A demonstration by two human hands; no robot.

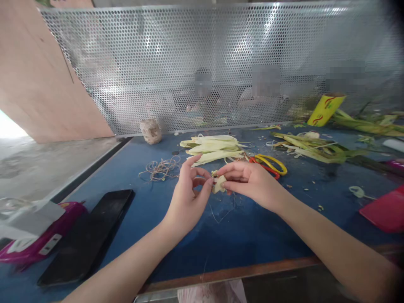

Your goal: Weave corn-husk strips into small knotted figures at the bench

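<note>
Between my two hands, just above the blue table (176,244), is a small pale yellow-green piece of husk (219,184), folded or bunched up. My left hand (191,193) pinches its left side with thumb and fingers, the index finger raised. On the other side, the fingertips of my right hand (249,183) close on the same piece. Beyond my hands lies a pile of pale corn husks (214,147). Scissors with yellow and red handles (271,163) rest just past my right hand. A loose tangle of brown string (160,169) lies to the left.
A black phone (91,233) and a magenta power strip (52,233) occupy the left. Green husks (309,145), a yellow roll (326,110) and a red object (385,210) are on the right. A perforated metal screen (176,54) stands behind, with a whitish block (150,131) before it.
</note>
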